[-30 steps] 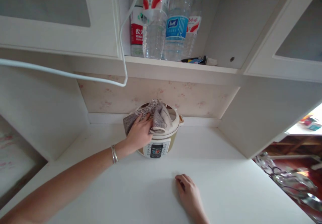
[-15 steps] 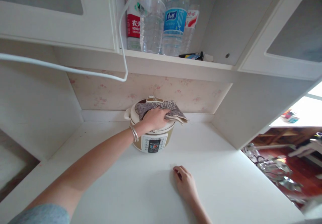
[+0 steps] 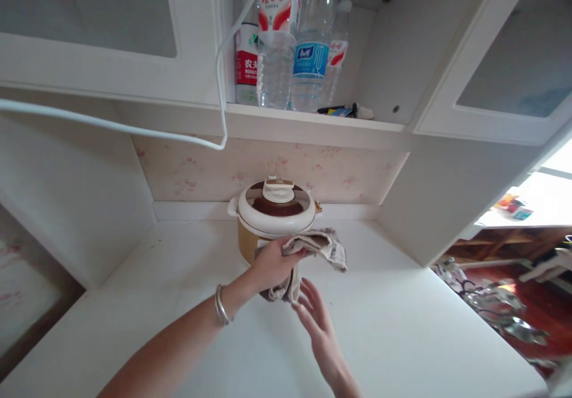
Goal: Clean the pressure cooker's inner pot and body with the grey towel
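Note:
A grey-brown patterned cloth [image 3: 319,246] is bunched in my left hand [image 3: 272,264], whose fingers are wrapped round it. Part of the cloth hangs below the palm and part sticks out to the right. Just right of the hanging end is my right hand [image 3: 316,320], its fingers apart, the tips close to the cloth; whether they touch it I cannot tell. Behind the cloth stands a cream and gold electric cooker [image 3: 250,240] with a brown-topped lid, closed. My left hand and the cloth hide most of its front panel.
White counter [image 3: 379,314] runs under both hands. Overhead, an open cupboard shelf [image 3: 268,112] holds several plastic bottles [image 3: 308,58] and small items. A white cable [image 3: 179,139] hangs in front of the cupboard. Metal pans [image 3: 496,302] lie beyond the counter's right edge.
My left hand has drawn the cloth off the cooker's lid, towards me and down. My right hand has lifted its fingers and spread them near the cloth.

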The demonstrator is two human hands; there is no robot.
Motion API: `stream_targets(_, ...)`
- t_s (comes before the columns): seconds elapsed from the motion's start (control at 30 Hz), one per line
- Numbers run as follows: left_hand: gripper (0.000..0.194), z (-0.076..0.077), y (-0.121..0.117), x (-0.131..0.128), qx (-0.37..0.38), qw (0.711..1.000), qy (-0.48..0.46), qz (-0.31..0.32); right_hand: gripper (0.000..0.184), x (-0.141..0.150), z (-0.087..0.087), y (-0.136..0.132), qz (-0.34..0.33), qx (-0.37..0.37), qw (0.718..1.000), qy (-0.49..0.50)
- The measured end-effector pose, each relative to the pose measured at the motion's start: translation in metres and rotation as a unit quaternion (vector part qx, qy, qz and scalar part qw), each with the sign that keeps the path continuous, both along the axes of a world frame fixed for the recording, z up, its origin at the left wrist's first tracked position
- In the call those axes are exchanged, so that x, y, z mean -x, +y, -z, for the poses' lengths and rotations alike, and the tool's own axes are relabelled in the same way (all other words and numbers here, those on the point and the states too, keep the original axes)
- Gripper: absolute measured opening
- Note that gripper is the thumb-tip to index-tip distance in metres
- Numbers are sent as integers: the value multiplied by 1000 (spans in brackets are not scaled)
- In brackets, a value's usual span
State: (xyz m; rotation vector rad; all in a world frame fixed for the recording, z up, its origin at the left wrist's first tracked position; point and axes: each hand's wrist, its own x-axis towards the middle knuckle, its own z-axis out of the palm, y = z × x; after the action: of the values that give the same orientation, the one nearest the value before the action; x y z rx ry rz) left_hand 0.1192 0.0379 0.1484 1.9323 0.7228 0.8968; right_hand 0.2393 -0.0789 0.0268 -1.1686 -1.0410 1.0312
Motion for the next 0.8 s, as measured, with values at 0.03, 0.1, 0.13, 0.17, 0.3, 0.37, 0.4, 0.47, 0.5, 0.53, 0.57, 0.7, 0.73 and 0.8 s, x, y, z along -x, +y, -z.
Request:
stream_targets(0.03,38,8,-8,-2,24,999,-25,11,63,8,-10,-1,-23,-18,997,73)
stream_targets(0.1,42,23,-23,-4,33,999,-34,22,71,19,-25,-3,-53,-38,983,172)
stream_targets(0.13,46,30,-29,-4,23,999,-20,29,72,21,-29,-3,-56,-41,978,198)
stream_targets(0.17,51,36,-35,-4,8,999,1,43,72,23,-31,-4,-51,-39,975,211)
stream_targets(0.3,56,46,-47,5,17,990,39,134,61,21,-30,-9,-17,-5,975,221)
stream_targets(0.37,48,47,-44,13,95,985,-32,141,55,15,-29,-11,8,36,974,223)
stream_targets(0.4,44,47,-40,18,145,978,-84,125,52,10,-28,-12,25,62,972,226)
stream_targets(0.47,39,50,-26,30,225,955,-183,54,51,-3,-27,-13,68,115,963,236)
stream_targets(0.5,38,53,-15,37,243,945,-221,0,51,-13,-27,-15,87,138,956,242)
stream_targets(0.53,37,57,-3,45,238,938,-245,-62,52,-25,-26,-16,105,154,951,248)
stream_targets(0.57,37,62,11,54,220,931,-261,-128,53,-38,-26,-18,121,164,946,252)
stream_targets(0.7,42,85,68,87,161,916,-245,-274,44,-102,-22,-25,153,191,943,226)
stream_targets(0.73,43,89,81,92,167,919,-231,-272,42,-118,-20,-26,169,203,941,214)
stream_targets(0.8,46,95,101,96,190,929,-204,-245,43,-147,-10,-30,219,209,937,175)
